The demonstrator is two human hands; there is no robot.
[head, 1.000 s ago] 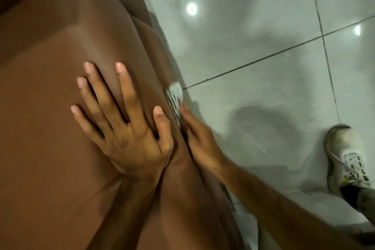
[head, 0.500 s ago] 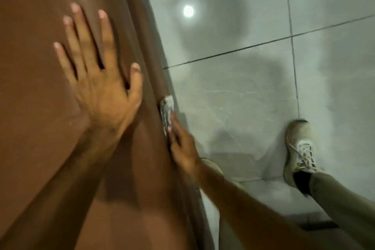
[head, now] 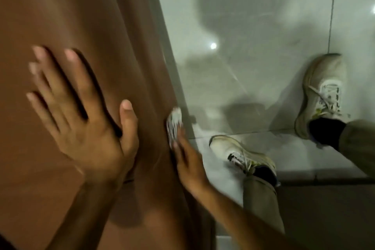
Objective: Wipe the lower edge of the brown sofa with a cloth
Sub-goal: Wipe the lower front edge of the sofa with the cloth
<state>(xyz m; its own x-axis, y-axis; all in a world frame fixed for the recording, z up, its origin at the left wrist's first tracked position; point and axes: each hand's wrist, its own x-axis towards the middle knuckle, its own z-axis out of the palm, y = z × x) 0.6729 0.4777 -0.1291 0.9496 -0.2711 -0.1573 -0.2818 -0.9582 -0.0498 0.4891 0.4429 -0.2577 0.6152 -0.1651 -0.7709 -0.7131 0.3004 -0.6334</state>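
The right hand (head: pixel 189 165) presses a pale cloth (head: pixel 174 124) flat against the brown sofa (head: pixel 85 12), low on its side; whether the fingers close around the cloth cannot be told. The cloth sticks out just beyond the fingertips. The left hand (head: pixel 81 115) lies open, fingers spread, flat on the sofa beside it. Two sneakers stand on the tiled floor (head: pixel 253 26).

Left hand (head: pixel 81 119) lies on the sofa (head: pixel 71 16); right hand (head: pixel 190 166) presses cloth (head: pixel 174 124) against its edge
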